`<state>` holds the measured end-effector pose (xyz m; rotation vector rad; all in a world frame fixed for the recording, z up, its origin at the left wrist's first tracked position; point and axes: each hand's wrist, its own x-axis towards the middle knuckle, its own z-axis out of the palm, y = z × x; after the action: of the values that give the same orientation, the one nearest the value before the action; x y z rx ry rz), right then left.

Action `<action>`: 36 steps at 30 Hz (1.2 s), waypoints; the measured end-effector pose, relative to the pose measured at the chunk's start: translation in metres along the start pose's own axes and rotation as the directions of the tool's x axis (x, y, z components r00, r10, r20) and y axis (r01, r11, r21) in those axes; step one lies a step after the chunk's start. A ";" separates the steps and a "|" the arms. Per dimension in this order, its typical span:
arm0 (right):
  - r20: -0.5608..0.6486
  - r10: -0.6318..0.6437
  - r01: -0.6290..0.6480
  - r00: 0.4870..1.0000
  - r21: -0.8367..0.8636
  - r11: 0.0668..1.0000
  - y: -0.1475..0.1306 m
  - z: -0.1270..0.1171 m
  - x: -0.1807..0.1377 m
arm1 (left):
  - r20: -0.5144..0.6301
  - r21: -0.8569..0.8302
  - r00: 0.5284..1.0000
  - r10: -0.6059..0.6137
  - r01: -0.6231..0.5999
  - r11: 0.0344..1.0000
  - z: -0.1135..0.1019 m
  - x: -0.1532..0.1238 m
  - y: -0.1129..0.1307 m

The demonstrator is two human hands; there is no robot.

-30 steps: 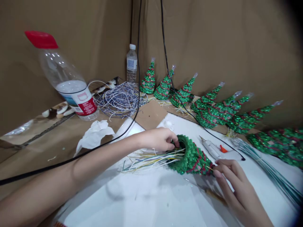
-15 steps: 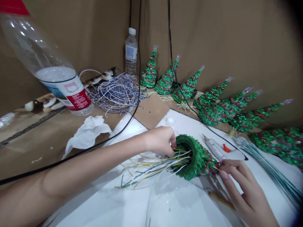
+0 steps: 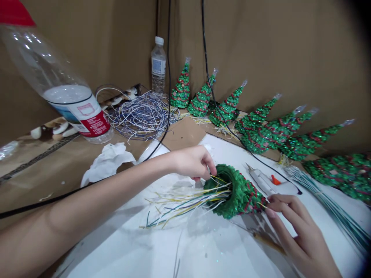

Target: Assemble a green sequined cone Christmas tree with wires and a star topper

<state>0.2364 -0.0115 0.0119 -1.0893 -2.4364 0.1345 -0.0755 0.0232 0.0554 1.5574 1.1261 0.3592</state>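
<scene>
A small green glittery Christmas tree (image 3: 240, 193) with red trim lies on its side on a white board, its hollow base facing left. Many thin wires (image 3: 185, 204), white, yellow, green and blue, spill out of that base. At the upper rim of the opening, my left hand (image 3: 197, 162) pinches a yellow wire between thumb and finger. My right hand (image 3: 295, 224) is closed at the tree's narrow end, with a short yellow wire between its fingertips. The tree's tip is hidden behind the right fingers.
A soldering iron or glue gun with a pointed metal tip (image 3: 261, 177) lies behind the tree, beside an orange piece (image 3: 275, 180). A wooden-handled tool (image 3: 269, 243) is in front. Finished trees (image 3: 226, 110), tangled wire (image 3: 142, 116), bottles (image 3: 158, 67), a wire bundle (image 3: 324, 197) and black cables surround the board.
My left hand has risen slightly and drawn a little away from the tree's opening, with the yellow wire in its fingers. My right hand stays at the narrow end. The view has shifted slightly.
</scene>
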 end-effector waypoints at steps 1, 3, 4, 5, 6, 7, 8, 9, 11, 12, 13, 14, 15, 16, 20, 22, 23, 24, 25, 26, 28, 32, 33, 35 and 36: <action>-0.001 0.001 -0.001 1.000 0.003 1.000 -0.001 0.000 0.000 | 0.003 0.013 1.000 0.005 -0.005 1.000 -0.002 -0.001 0.002; -0.006 0.000 0.000 1.000 0.005 1.000 -0.002 0.000 0.001 | 0.009 0.047 1.000 0.023 -0.023 0.999 -0.005 -0.003 0.004; -0.010 0.000 0.000 1.000 0.004 1.000 -0.002 0.000 0.001 | 0.008 0.061 1.000 0.025 -0.025 0.998 -0.006 -0.004 0.005; -0.014 -0.001 0.001 1.000 0.003 1.000 -0.002 -0.001 0.002 | 0.002 0.077 1.000 0.021 -0.021 0.997 -0.007 -0.005 0.005; -0.018 0.000 0.000 1.000 0.000 1.000 -0.002 -0.001 0.002 | -0.008 0.097 1.000 0.016 -0.015 0.995 -0.008 -0.005 0.006; -0.020 0.003 -0.003 1.000 -0.004 1.000 -0.002 -0.002 0.002 | -0.021 0.122 1.000 0.010 -0.007 0.993 -0.009 -0.006 0.005; -0.021 0.007 -0.007 1.000 -0.009 1.000 -0.001 -0.002 0.002 | -0.035 0.154 0.999 0.008 -0.002 0.988 -0.010 -0.006 0.005; -0.024 0.010 -0.010 1.000 -0.014 1.000 -0.001 -0.002 0.001 | -0.052 0.195 0.999 0.014 -0.004 0.981 -0.011 -0.006 0.004; -0.028 0.020 -0.020 0.999 -0.018 1.000 -0.002 -0.003 0.001 | -0.087 0.292 0.995 0.049 -0.021 0.956 -0.012 -0.006 0.002; -0.031 0.027 -0.027 0.999 -0.013 1.000 -0.002 -0.003 0.000 | -0.098 0.337 0.993 0.068 -0.031 0.941 -0.012 -0.006 0.001; -0.035 0.033 -0.033 0.999 -0.003 0.999 -0.003 -0.003 0.000 | -0.104 0.374 0.991 0.081 -0.037 0.927 -0.012 -0.006 0.001; -0.036 0.036 -0.036 0.999 0.007 0.999 -0.004 -0.003 0.001 | -0.102 0.402 0.991 0.088 -0.040 0.915 -0.012 -0.006 0.000; -0.038 0.036 -0.035 0.999 0.017 0.999 -0.005 -0.003 0.001 | -0.097 0.422 0.991 0.087 -0.038 0.906 -0.012 -0.006 0.000; -0.043 0.032 -0.031 0.999 0.025 0.999 -0.006 -0.003 0.002 | -0.093 0.437 0.992 0.084 -0.035 0.899 -0.012 -0.006 0.000; -0.068 0.022 -0.018 0.997 0.055 0.998 -0.007 -0.002 0.004 | -0.079 0.505 0.993 0.085 -0.033 0.863 -0.007 -0.006 -0.001; -0.073 0.034 -0.029 0.997 0.066 0.997 -0.009 -0.001 0.004 | -0.059 0.568 0.995 0.076 -0.029 0.823 -0.004 -0.006 -0.002; -0.072 0.042 -0.037 0.997 0.068 0.997 -0.010 0.000 0.004 | -0.060 0.612 0.995 0.078 -0.025 0.790 -0.002 -0.006 -0.002; -0.071 0.052 -0.047 0.996 0.069 0.996 -0.012 0.000 0.004 | -0.068 0.659 0.995 0.078 -0.014 0.752 0.000 -0.007 -0.003; -0.070 0.064 -0.059 0.995 0.072 0.996 -0.013 0.000 0.004 | -0.068 0.705 0.995 0.070 -0.002 0.709 0.001 -0.007 -0.003; -0.071 0.071 -0.066 0.995 0.076 0.995 -0.014 0.001 0.004 | -0.062 0.742 0.996 0.060 0.006 0.670 0.003 -0.007 -0.002; -0.077 0.079 -0.074 0.994 0.076 0.994 -0.017 0.001 0.004 | -0.057 0.800 0.997 0.050 0.015 0.600 0.007 -0.008 0.000; -0.126 0.030 -0.030 0.992 0.000 1.000 -0.017 0.000 0.003 | -0.052 0.867 0.997 0.062 0.014 0.499 0.015 -0.009 0.008; -0.139 0.009 -0.013 0.990 -0.030 0.999 -0.017 0.000 0.003 | -0.060 0.871 0.997 0.058 0.023 0.491 0.017 -0.010 0.010; -0.155 -0.023 0.010 0.988 -0.089 0.996 -0.018 -0.001 0.003 | -0.076 0.863 0.996 0.054 0.038 0.503 0.020 -0.010 0.012; -0.159 -0.034 0.016 0.987 -0.113 0.993 -0.019 -0.001 0.004 | -0.082 0.855 0.995 0.059 0.040 0.517 0.022 -0.009 0.013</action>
<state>0.2223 -0.0216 0.0196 -1.0726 -2.3352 -0.0956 -0.0584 0.0040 0.0628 2.4431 1.4889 -0.1913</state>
